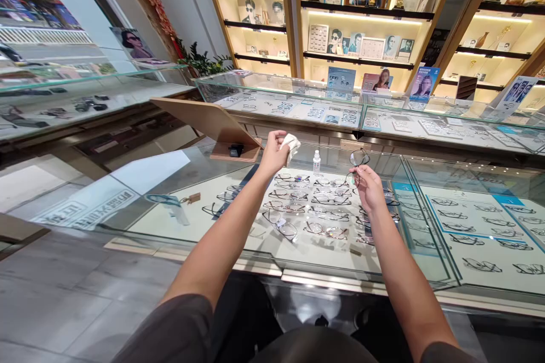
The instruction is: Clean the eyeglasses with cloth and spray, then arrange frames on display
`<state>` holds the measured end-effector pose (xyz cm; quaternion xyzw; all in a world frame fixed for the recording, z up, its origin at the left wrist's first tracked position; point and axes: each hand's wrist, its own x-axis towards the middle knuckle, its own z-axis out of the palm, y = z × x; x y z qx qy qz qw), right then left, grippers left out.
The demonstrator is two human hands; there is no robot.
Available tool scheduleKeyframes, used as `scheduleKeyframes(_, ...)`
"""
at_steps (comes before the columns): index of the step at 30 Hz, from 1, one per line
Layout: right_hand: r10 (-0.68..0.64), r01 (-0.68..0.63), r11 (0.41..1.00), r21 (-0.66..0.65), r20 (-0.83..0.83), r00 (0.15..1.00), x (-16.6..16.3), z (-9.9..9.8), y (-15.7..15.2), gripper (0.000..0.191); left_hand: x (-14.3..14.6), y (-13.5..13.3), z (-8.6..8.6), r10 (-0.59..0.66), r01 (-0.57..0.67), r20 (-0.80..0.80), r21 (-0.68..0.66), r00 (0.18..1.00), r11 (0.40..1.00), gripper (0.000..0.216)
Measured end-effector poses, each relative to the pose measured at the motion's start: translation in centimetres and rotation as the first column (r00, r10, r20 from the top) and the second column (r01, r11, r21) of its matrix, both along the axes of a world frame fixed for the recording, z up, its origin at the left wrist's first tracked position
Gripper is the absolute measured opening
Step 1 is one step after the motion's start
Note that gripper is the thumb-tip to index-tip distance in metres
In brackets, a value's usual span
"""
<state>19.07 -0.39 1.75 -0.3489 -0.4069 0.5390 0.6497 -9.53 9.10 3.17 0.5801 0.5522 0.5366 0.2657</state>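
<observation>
Above the glass counter, my left hand [275,152] is closed on a crumpled white cloth [291,147]. My right hand [368,186] pinches a pair of thin dark-framed eyeglasses [360,157], one round lens standing up above the fingers. Part of the frame is hidden behind those fingers. Between the two hands, a small white bottle [316,162] stands upright on the glass. Rows of eyeglasses [330,201] lie beneath and in front of my hands; a folded pair with a small white tag [281,222] sits nearer to me.
A tilted wooden-backed mirror or board [204,122] stands on the counter at left. Near it lie a blue-rimmed clear item [174,207] and a small brown tag [193,198]. More glass display cases [276,82] run behind, with lit shelves [366,14] beyond. Grey floor tiles [72,289] show at lower left.
</observation>
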Motion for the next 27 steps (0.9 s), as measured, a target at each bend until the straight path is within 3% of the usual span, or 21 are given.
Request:
scheduleKeyframes(3,0.014,-0.014,1.000,0.025,0.020,1.000,-0.4,1.2,0.0,0.039,1.7,-1.2,2.1,-0.153,0.150,0.108,0.036,0.982,0.988,0.047)
scheduleKeyframes(7,0.000,-0.004,0.988,0.155,0.023,1.000,-0.4,5.0,0.0,0.032,4.8,-3.4,5.2,-0.384,0.366,0.262,0.118,0.885,0.923,0.058)
scheduleKeyframes(12,-0.086,0.061,0.933,0.353,0.057,0.995,-0.6,10.3,-0.9,0.023,8.3,-5.8,7.9,-0.507,0.466,0.298,0.200,0.809,0.862,0.061)
scheduleKeyframes(15,-0.084,0.053,0.925,0.376,0.066,0.994,-1.3,11.4,-1.3,0.022,9.3,-6.6,8.5,-0.555,0.506,0.322,0.228,0.767,0.832,0.067)
scheduleKeyframes(19,-0.052,0.021,0.946,0.323,0.088,0.995,-2.6,10.9,-0.9,0.024,9.8,-7.4,8.4,-0.544,0.493,0.302,0.231,0.783,0.839,0.069)
scheduleKeyframes(24,-0.051,0.011,0.950,0.311,0.118,0.992,-3.0,10.4,-1.4,0.022,9.6,-8.9,8.0,-0.324,0.275,0.192,0.244,0.926,0.930,0.055)
scheduleKeyframes(27,-0.109,0.059,0.936,0.346,0.129,0.986,-2.7,10.6,-2.1,0.020,9.3,-9.3,8.0,-0.301,0.260,0.168,0.229,0.939,0.938,0.051)
